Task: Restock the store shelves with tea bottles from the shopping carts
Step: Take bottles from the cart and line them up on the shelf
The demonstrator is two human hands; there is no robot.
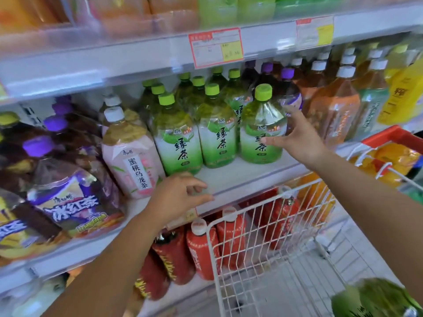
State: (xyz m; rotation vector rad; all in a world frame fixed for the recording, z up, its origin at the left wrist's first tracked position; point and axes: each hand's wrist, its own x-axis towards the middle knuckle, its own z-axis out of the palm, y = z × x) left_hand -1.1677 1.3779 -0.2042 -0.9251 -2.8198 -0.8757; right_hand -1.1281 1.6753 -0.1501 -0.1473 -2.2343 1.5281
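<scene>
View from a head-worn camera facing supermarket drink shelves. On the middle shelf (231, 179) a row of green tea bottles stands at the front. The rightmost green tea bottle (263, 131) is upright near the shelf's front edge, its long axis vertical, its lime green cap (263, 91) pointing up and its green label facing the camera. Two more of the same kind stand just to its left, with others behind them.

The right hand (299, 136) reaches in from the right, wide open, beside this bottle: the thumb stretches across the front of the label, the other fingers spread straight by the bottle's right shoulder, and none of them wraps round it. The left hand (180, 195) hovers over the shelf's front edge below the leftmost front bottle, fingers loosely bent, holding nothing.

Left of the green row stands a pink peach tea bottle (130, 156), then purple-capped bottles (66, 193). To the right are orange-labelled bottles (336, 110) with white caps. A red and yellow price tag (217, 48) hangs on the shelf edge above. Red bottles (201, 245) fill the shelf below.

A white wire shopping cart (265, 227) stands at lower right against the shelving; a blurred green bottle (375, 298) lies in its near corner. A second cart with a red handle (393, 135) is at far right
</scene>
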